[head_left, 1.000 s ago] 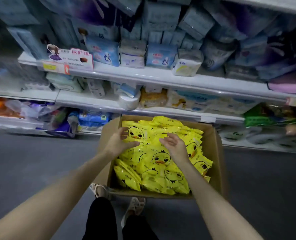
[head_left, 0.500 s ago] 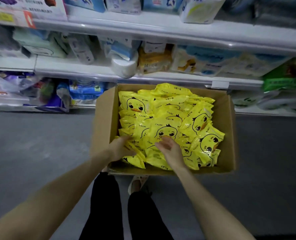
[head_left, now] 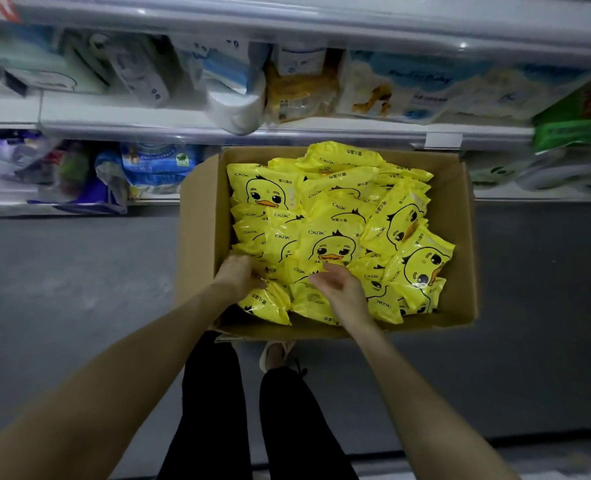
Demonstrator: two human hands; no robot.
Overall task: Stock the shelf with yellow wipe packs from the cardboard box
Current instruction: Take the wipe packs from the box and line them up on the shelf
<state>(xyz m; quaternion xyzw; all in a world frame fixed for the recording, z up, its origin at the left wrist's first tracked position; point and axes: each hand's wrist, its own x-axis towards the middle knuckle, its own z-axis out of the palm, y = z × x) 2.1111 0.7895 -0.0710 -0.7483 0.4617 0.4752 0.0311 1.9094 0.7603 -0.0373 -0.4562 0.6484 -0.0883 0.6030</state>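
Head view: the open box [head_left: 460, 237] stands on the floor [head_left: 79, 289] against the foot of the shelf [head_left: 321, 131], heaped with yellow packs [head_left: 328, 244]. The left hand [head_left: 237, 275] is dug in at the box's near left corner, its fingers hidden among packs, so I cannot tell its grip. The right hand [head_left: 339, 289] lies on packs by the near edge with fingers bent; whether it holds one is unclear.
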